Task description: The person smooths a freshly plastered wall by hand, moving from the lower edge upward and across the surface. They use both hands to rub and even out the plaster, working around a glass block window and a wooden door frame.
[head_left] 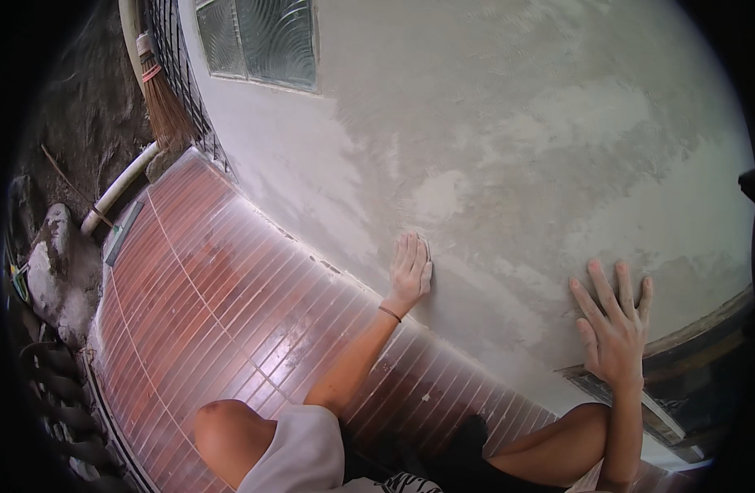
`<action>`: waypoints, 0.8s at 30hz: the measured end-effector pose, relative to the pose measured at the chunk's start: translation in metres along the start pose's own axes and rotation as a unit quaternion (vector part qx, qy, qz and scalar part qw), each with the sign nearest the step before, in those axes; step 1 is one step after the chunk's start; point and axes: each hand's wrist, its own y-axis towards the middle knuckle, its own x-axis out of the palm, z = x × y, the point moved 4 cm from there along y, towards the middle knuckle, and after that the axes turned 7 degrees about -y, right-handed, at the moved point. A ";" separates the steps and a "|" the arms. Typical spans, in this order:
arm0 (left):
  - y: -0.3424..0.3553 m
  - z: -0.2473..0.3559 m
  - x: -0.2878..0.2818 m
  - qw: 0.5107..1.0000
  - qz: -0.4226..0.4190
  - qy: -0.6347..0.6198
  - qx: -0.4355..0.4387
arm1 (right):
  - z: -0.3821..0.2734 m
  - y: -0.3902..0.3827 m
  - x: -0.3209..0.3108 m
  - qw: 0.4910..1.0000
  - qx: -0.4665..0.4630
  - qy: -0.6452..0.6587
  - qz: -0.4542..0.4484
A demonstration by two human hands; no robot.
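Note:
My left hand (pixel 408 269) presses against the grey plastered wall (pixel 492 189) low down, near where it meets the floor. Its fingers lie together over a thin pale piece, seemingly sandpaper (pixel 427 247), of which only an edge shows beside the fingertips. Whitish dust coats those fingers, and a dark band circles the wrist. Farther right, my right hand (pixel 617 324) rests flat on the wall with spread fingers and nothing in it. Lighter patches and smears of dust mark the wall around both hands.
Reddish-brown tiles (pixel 205 271) form a dusty floor strip along the wall. A window (pixel 262 41) sits at upper left, a dark framed opening (pixel 698 386) at lower right. A broom (pixel 163 103), a pipe (pixel 122 187), a squeegee-like tool (pixel 122 234) and rocks (pixel 55 263) lie left.

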 end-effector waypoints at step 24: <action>0.174 -0.034 -0.020 0.998 0.027 0.024 -0.053 | 0.014 -0.014 -0.019 0.998 0.000 0.069 0.006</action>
